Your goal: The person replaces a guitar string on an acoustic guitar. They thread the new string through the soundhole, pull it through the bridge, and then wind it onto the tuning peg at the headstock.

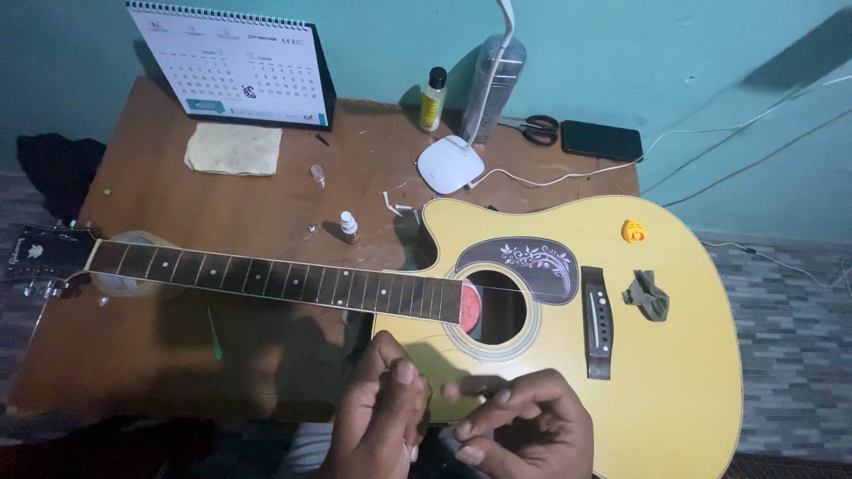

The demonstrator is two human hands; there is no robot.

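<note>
A yellow acoustic guitar (674, 372) lies flat across a brown wooden table (177, 355), neck (266, 277) pointing left, headstock (35, 257) past the table's left edge. My left hand (382, 417) and my right hand (528, 430) hover close together over the guitar's lower edge near the sound hole (497, 310). Both have fingers pinched; a thin wire seems to run between them, too fine to be sure. On the guitar body rest a small grey cloth (648, 295) and an orange pick-like piece (633, 231).
At the back stand a desk calendar (235, 62), a yellow bottle (432, 99), a white desk lamp (453, 164), scissors (537, 129) and a black phone (601, 140). A folded cloth (232, 148), small dropper bottle (349, 226) and tape roll (133, 257) lie on the table.
</note>
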